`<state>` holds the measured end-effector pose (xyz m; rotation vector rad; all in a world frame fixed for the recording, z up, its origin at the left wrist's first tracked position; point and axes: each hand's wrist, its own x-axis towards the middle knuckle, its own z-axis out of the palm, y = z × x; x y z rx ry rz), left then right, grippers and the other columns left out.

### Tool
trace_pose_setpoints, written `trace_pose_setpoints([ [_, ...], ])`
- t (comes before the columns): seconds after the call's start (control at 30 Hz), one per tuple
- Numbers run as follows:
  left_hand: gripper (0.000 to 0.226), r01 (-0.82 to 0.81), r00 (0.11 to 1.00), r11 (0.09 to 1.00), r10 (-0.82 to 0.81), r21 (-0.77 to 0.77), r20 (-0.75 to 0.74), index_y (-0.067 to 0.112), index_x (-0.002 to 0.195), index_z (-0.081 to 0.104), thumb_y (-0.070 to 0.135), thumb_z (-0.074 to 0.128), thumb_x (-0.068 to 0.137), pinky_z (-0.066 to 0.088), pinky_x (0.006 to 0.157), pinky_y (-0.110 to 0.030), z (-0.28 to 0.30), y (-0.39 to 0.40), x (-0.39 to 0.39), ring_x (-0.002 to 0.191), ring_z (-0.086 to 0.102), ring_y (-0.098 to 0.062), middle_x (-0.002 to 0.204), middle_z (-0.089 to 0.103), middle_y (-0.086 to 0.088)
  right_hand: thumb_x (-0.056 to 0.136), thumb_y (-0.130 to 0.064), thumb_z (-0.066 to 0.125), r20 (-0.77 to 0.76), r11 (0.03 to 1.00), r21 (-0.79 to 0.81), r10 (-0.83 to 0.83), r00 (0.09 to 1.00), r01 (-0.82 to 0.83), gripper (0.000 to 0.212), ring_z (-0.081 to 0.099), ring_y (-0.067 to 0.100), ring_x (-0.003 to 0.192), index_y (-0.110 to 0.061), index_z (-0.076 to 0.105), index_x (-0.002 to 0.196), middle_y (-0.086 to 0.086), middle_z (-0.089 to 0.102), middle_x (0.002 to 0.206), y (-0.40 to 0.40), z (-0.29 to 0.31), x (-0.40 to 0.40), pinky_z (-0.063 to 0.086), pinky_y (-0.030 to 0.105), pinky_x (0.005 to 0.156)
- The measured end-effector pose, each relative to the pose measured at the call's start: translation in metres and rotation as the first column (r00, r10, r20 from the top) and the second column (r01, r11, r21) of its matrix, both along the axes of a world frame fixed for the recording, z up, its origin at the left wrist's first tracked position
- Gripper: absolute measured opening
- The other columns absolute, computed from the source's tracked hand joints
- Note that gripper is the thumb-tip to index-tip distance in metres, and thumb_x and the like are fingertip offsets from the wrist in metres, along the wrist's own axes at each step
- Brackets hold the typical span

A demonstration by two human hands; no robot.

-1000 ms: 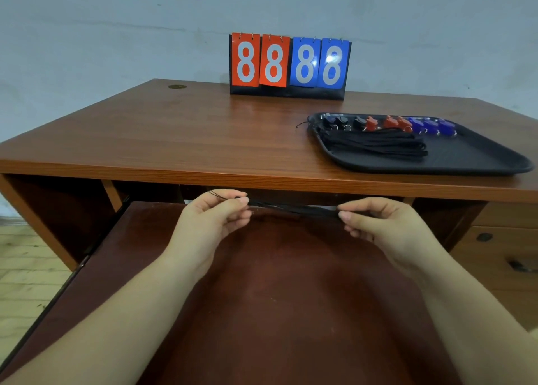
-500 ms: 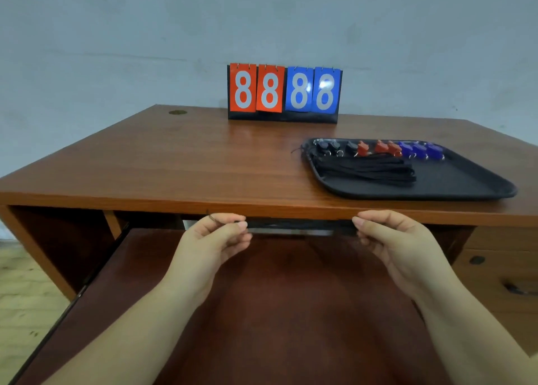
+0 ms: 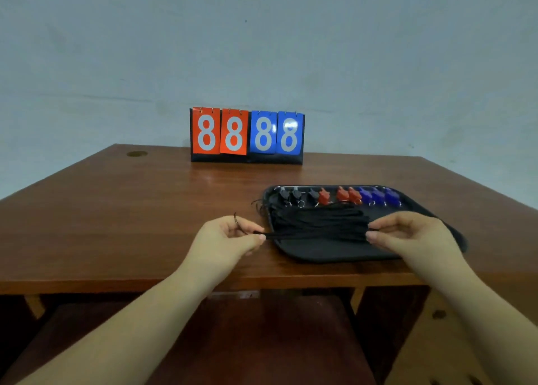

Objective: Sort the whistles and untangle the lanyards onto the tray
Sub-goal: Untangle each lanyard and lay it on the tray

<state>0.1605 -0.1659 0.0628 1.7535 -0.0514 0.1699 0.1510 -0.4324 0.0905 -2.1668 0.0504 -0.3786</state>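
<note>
Over tray (image 3: pixel 326 253), near edge: lanyard (image 3: pixel 314 234) taut, each hand's grip pinching one end, left hand (image 3: pixel 230 236), right hand (image 3: pixel 407 233). Best lowered straight, parallel beside bundle (image 3: pixel 317 218).

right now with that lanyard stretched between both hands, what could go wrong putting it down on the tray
1. The left hand pinches its end off the tray's left rim, so that end may land on the desk, as other loose ends there already do.
2. The held lanyard hangs just above the lanyard pile; dropped slack, it could tangle again.
3. Dragging the pile backward might knock the whistle row.
</note>
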Motion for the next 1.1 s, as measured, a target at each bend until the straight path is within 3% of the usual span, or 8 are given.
trace_pose_setpoints([
  [0.17, 0.010, 0.002, 1.000, 0.964, 0.003, 0.264, -0.020, 0.019, 0.071, 0.069, 0.012, 0.074, 0.076, 0.044, 0.057, -0.018, -0.002, -0.021, 0.030, 0.059, 0.056, -0.011, 0.066, 0.063, 0.000, 0.077, -0.019, 0.074, -0.123, 0.951, -0.304, 0.025, 0.992, -0.061, 0.012, 0.063, 0.004, 0.079, -0.026, 0.065, 0.079, -0.008, 0.068, 0.082, -0.027, -0.005, 0.025, 0.043, 0.011, 0.061],
  [0.4, 0.008, -0.024, 1.000, 0.850, 0.017, 0.527, 0.018, 0.024, 0.072, 0.068, 0.020, 0.071, 0.079, 0.035, 0.046, -0.011, -0.003, -0.037, 0.051, 0.056, 0.051, -0.005, 0.061, 0.056, 0.009, 0.080, -0.022, 0.071, -0.251, 0.904, -0.390, 0.078, 0.965, -0.175, 0.013, 0.058, 0.001, 0.079, -0.029, 0.061, 0.078, -0.010, 0.064, 0.083, -0.037, -0.009, 0.052, 0.041, 0.011, 0.062],
  [0.5, 0.011, -0.067, 0.998, 0.795, 0.061, 0.602, 0.031, 0.026, 0.069, 0.065, 0.021, 0.067, 0.079, 0.041, 0.057, -0.021, -0.002, -0.041, 0.060, 0.066, 0.055, -0.008, 0.065, 0.056, 0.012, 0.081, -0.023, 0.070, -0.242, 0.914, -0.374, 0.071, 0.968, -0.160, 0.009, 0.058, 0.003, 0.080, -0.028, 0.062, 0.081, -0.010, 0.063, 0.085, -0.036, -0.013, 0.063, 0.040, 0.011, 0.063],
  [0.77, 0.007, -0.075, 0.997, 0.788, 0.073, 0.611, 0.029, 0.030, 0.078, 0.061, 0.032, 0.066, 0.081, 0.040, 0.066, -0.027, -0.011, -0.039, 0.069, 0.078, 0.052, -0.013, 0.087, 0.051, 0.004, 0.079, -0.025, 0.072, -0.229, 0.943, -0.302, 0.073, 0.971, -0.142, 0.008, 0.059, 0.007, 0.082, -0.027, 0.065, 0.083, -0.007, 0.065, 0.086, -0.042, -0.021, 0.074, 0.042, 0.015, 0.063],
  [0.97, 0.025, -0.060, 0.998, 0.855, 0.065, 0.516, 0.008, 0.029, 0.093, 0.059, 0.045, 0.070, 0.077, 0.039, 0.064, -0.023, -0.002, -0.021, 0.060, 0.079, 0.055, -0.006, 0.085, 0.058, 0.008, 0.077, -0.027, 0.073, -0.278, 0.948, -0.202, 0.185, 0.943, -0.246, 0.014, 0.062, 0.003, 0.084, -0.027, 0.066, 0.090, -0.009, 0.068, 0.090, -0.053, -0.007, 0.071, 0.042, 0.013, 0.066],
  [1.03, 0.026, -0.080, 0.994, 0.859, 0.105, 0.506, -0.020, 0.025, 0.094, 0.059, 0.047, 0.064, 0.081, 0.042, 0.068, -0.026, 0.003, -0.012, 0.062, 0.084, 0.059, -0.012, 0.091, 0.062, 0.006, 0.079, -0.028, 0.071, -0.235, 0.964, -0.179, 0.152, 0.960, -0.197, 0.012, 0.062, 0.006, 0.087, -0.024, 0.067, 0.089, -0.008, 0.068, 0.090, -0.063, -0.004, 0.074, 0.042, 0.015, 0.068],
  [1.1, 0.025, -0.051, 0.990, 0.871, 0.109, 0.488, -0.090, 0.019, 0.096, 0.062, 0.042, 0.058, 0.088, 0.049, 0.061, -0.026, 0.008, -0.006, 0.067, 0.075, 0.064, -0.017, 0.089, 0.066, 0.000, 0.082, -0.028, 0.069, -0.169, 0.977, -0.189, 0.066, 0.983, -0.098, 0.008, 0.061, 0.011, 0.091, -0.022, 0.067, 0.087, -0.006, 0.067, 0.091, -0.074, -0.005, 0.082, 0.043, 0.022, 0.076],
])
